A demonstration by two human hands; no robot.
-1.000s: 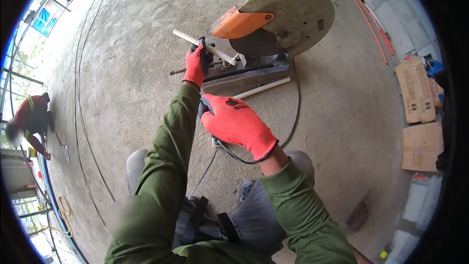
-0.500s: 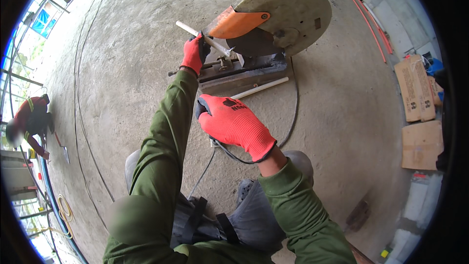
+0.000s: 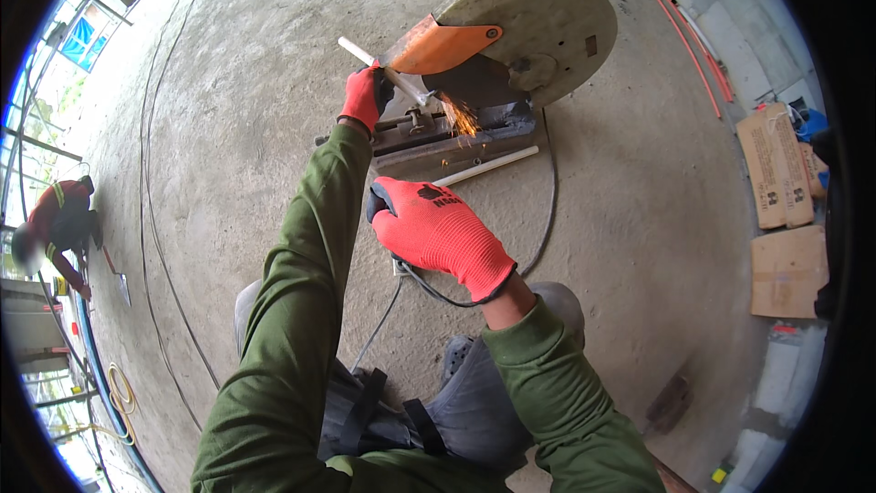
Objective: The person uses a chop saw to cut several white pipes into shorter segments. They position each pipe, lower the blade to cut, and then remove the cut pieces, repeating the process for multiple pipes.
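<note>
Up ahead, my left hand in a red and black glove is closed round a thin pale tube. The tube's near end meets the dark cutting disc of a cut-off saw with a round grey guard and orange cover. Orange sparks spray down there onto the saw's metal base. My right hand, gloved alike, is closed nearer me, its fingers curled out of sight; what it holds is hidden. A second pale tube runs behind it, and a black cable loops below it.
The saw's cord curves over the concrete floor. Long cables lie to the left, where another person crouches. Cardboard boxes and orange pipes line the block wall at right.
Sparks have appeared where the disc meets the tube. My left hand and its tube have shifted slightly right. My right hand has stayed about where it was.
</note>
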